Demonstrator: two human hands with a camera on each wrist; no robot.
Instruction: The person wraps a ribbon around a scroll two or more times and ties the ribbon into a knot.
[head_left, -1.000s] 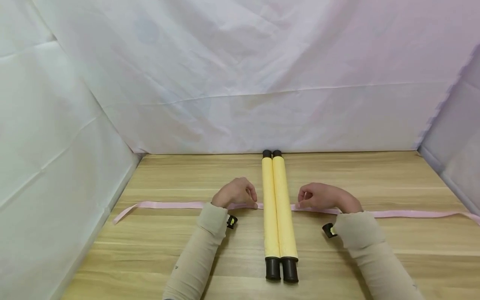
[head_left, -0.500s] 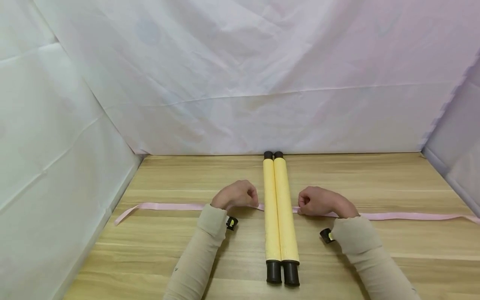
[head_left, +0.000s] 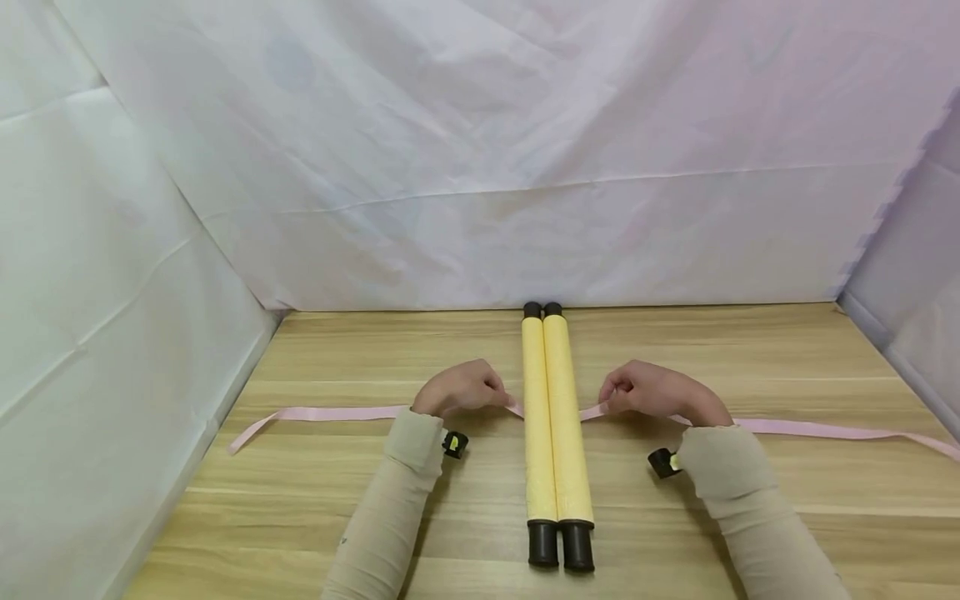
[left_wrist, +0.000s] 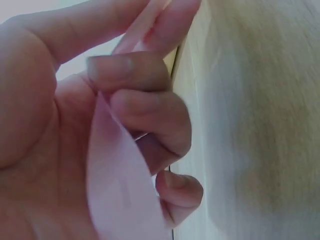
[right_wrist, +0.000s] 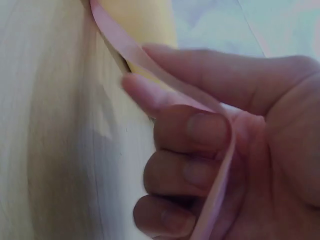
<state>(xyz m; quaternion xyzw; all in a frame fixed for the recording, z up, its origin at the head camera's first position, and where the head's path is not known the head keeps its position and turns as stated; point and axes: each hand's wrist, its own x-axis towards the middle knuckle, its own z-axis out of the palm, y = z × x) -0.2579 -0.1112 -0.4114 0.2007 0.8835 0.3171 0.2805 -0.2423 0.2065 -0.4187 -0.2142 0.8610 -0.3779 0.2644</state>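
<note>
Two yellow tubes with black end caps [head_left: 551,417] lie side by side on the table, pointing away from me. A pink ribbon [head_left: 330,413] runs crosswise beneath them and out to both sides. On the left of the tubes my left hand [head_left: 463,387] pinches the ribbon; in the left wrist view the ribbon [left_wrist: 120,180] passes across the palm and under the curled fingers. My right hand [head_left: 656,390] pinches it on the other side, thumb and forefinger together. Seen from the right wrist, the ribbon [right_wrist: 165,77] slopes down from these fingers to the tube. Beside the tubes it rises slightly.
The wooden table [head_left: 360,350] carries the ribbon's loose tails, the left one [head_left: 251,432] bent toward me and the right one [head_left: 840,430] reaching the frame's edge. White cloth [head_left: 420,250] hangs behind the table, with more at both sides. The tubes' far caps lie near the back cloth.
Both hands have lifted a little from the table, and the ribbon beside the tubes now slants upward to the fingers. The tubes keep their place on the table.
</note>
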